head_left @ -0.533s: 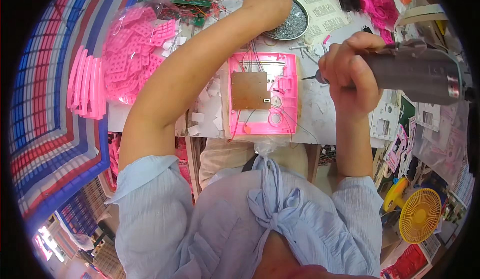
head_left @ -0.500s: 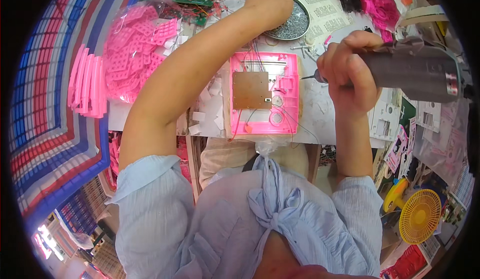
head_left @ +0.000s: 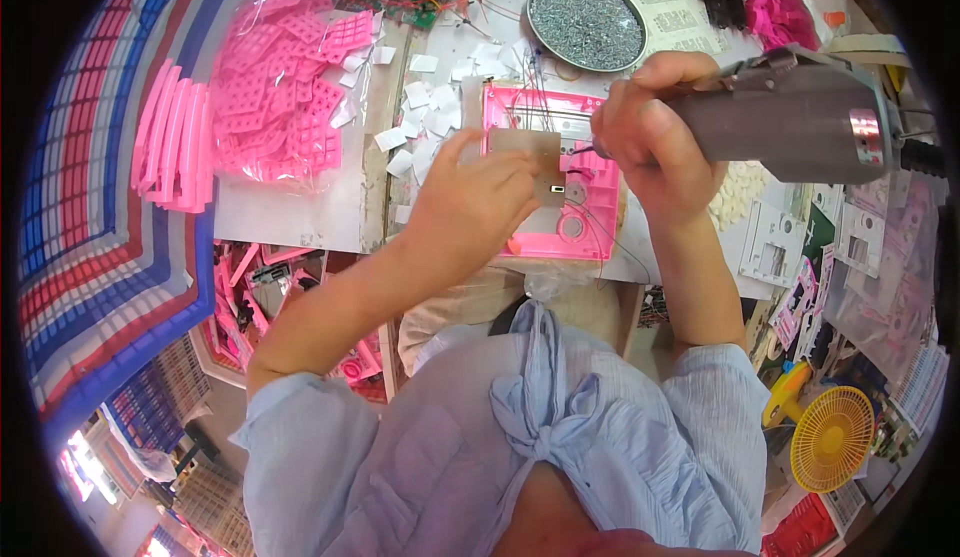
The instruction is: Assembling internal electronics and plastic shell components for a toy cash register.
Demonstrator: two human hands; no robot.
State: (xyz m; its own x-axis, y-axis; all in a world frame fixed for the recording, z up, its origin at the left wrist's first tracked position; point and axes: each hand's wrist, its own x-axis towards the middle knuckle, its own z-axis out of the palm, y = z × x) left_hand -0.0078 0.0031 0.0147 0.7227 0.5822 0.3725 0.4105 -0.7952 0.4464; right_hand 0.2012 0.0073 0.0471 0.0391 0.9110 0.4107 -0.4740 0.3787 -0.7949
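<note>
A pink plastic housing [head_left: 597, 207] lies on the bench in front of me, with a brown circuit board [head_left: 545, 157] set in it and thin wires running off it. My left hand [head_left: 478, 195] rests over the board's left part, fingers curled; whatever they hold, if anything, is hidden. Wrapped round a grey electric screwdriver [head_left: 790, 122], my right hand [head_left: 660, 142] holds it level from the right. Its bit points at the board's right edge; whether it touches a screw is too small to tell.
A round dish of small screws [head_left: 587, 23] stands behind the housing. Left of it lie white paper pieces [head_left: 430, 107] and a clear bag of pink keypads [head_left: 270, 97]. Pink strips [head_left: 175, 147] sit at far left. White panels [head_left: 772, 242] and a yellow fan [head_left: 832, 437] are to the right.
My left hand has come back from the screw dish to the circuit board. My right hand has brought the screwdriver leftward, its bit now over the housing.
</note>
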